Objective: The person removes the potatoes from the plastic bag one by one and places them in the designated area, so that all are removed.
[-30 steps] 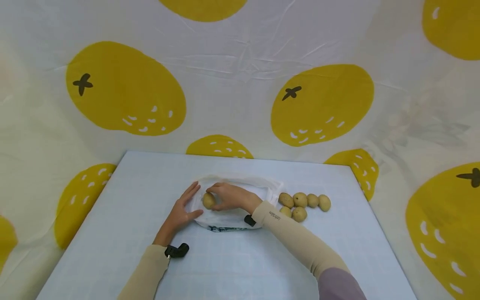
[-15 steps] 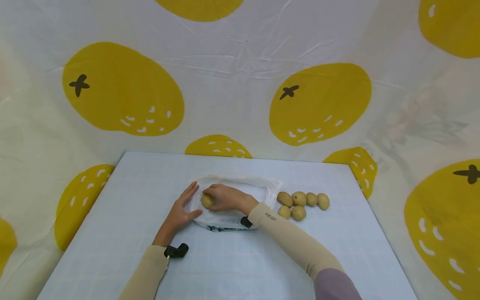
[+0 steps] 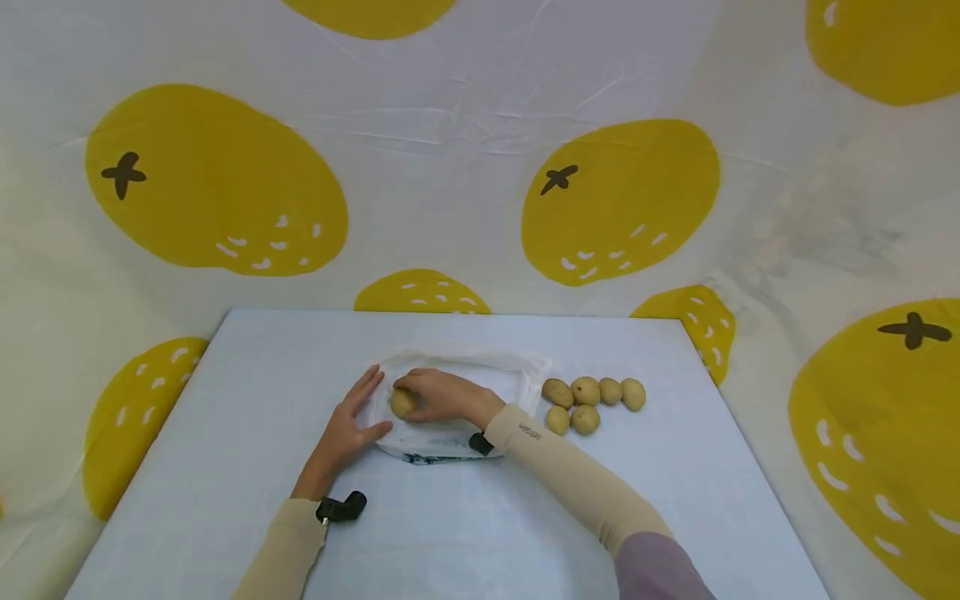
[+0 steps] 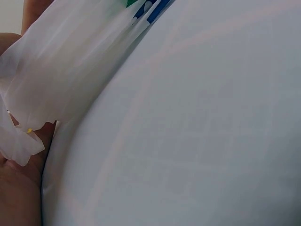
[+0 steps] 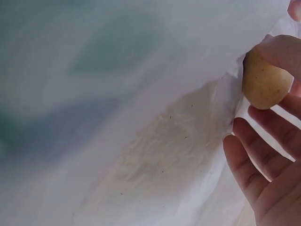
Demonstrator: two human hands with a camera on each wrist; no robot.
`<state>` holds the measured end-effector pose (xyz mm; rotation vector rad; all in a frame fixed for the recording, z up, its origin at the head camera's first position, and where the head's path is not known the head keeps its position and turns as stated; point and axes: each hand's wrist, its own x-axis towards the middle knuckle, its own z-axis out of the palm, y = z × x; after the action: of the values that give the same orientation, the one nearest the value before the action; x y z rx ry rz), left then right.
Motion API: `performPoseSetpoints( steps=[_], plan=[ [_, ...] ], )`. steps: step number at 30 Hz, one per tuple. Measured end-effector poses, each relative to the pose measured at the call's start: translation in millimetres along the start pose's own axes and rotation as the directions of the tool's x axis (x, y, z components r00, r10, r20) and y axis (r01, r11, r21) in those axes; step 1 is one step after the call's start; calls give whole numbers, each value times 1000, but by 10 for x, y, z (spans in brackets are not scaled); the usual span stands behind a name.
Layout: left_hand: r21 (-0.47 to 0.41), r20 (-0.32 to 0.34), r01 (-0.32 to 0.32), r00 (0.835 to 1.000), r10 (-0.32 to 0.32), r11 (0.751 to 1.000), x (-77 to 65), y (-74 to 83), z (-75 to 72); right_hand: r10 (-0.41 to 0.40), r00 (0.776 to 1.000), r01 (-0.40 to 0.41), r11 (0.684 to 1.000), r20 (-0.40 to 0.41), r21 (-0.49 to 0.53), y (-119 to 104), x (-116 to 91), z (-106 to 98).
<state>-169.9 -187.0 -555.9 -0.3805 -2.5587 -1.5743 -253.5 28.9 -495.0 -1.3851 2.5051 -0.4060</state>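
A thin white plastic bag [image 3: 465, 442] lies on the table with its mouth spread wide. Inside its left end my right hand [image 3: 442, 395] holds a potato [image 3: 402, 404] between thumb and fingers; the right wrist view shows that potato [image 5: 265, 80] close to the bag's inner wall. My left hand [image 3: 347, 429] rests against the bag's left edge, fingers straight and thumb spread. In the left wrist view the bag's film [image 4: 61, 61] covers much of that hand. Right of the bag, several potatoes [image 3: 586, 391] lie in two short rows.
The pale blue table [image 3: 420, 533] ends at a white cloth backdrop [image 3: 435, 200] printed with large yellow fruit. My right forearm [image 3: 577, 475] crosses in front of the bag's right part, near the loose potatoes.
The head view has shifted slightly, so everything sits a bit further left. My right hand stays on the potato at the bag's left end, and my left hand keeps its place at the edge.
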Motion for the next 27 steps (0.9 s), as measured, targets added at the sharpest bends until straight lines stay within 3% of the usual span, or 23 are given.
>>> performPoseSetpoints(
  steps=[7,13,27],
  plan=[
    [-18,-18,-23,1000,23,1000,-22,-29,-11,24,1000,-24,999,8,24,-44,12,-14],
    [-18,-6,15,1000,-16,1000,4,-23,3,42,999,-42,998,7,41,-62,-14,-29],
    [-33,0,12,1000,-12,999,28,8,12,78,996,-73,988,-38,136,-41,-65,-129]
  ],
)
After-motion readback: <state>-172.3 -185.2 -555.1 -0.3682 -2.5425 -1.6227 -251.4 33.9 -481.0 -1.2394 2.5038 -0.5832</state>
